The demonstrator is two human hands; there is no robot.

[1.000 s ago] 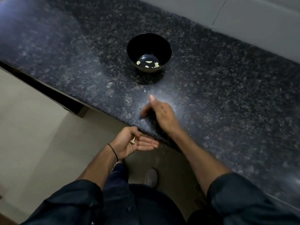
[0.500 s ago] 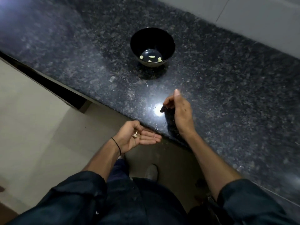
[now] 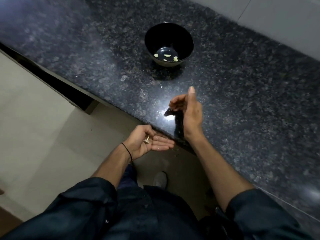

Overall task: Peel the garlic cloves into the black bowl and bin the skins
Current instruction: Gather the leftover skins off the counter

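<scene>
Nearest the camera: dark sleeves (image 3: pixel 83 201) on both forearms, dark trousers between them, one pale shoe (image 3: pixel 160 179) on the floor (image 3: pixel 43 127) below. The floor is beige tile and runs off to the left.

Left hand (image 3: pixel 150 142): held palm up just below and against the near edge of the worktop (image 3: pixel 251 110). Its fingers are laid out straight and point right, not gripping. A few pale garlic skins (image 3: pixel 147 140) lie loose in the palm by the base of the thumb. Thin black band (image 3: pixel 127 151) on the wrist.

Right hand (image 3: pixel 189 113): raised edge-on over the near strip of the worktop, just beyond the left hand. The thumb stands straight up. The fingers (image 3: pixel 174 104) are curled over and bunched to the left. Cannot tell whether they pinch anything. The hand's shadow falls on a bright glare patch on the stone beneath it.

Worktop: dark speckled granite, glossy. One small pale fleck (image 3: pixel 161 86) lies on it between the right hand and the bowl.

Bowl (image 3: pixel 150 37): black, upright, farther back and well apart from both hands. Several peeled cloves (image 3: pixel 167 55) sit in its bottom.

Far right: pale tiled wall (image 3: pixel 285 19) behind the worktop.
</scene>
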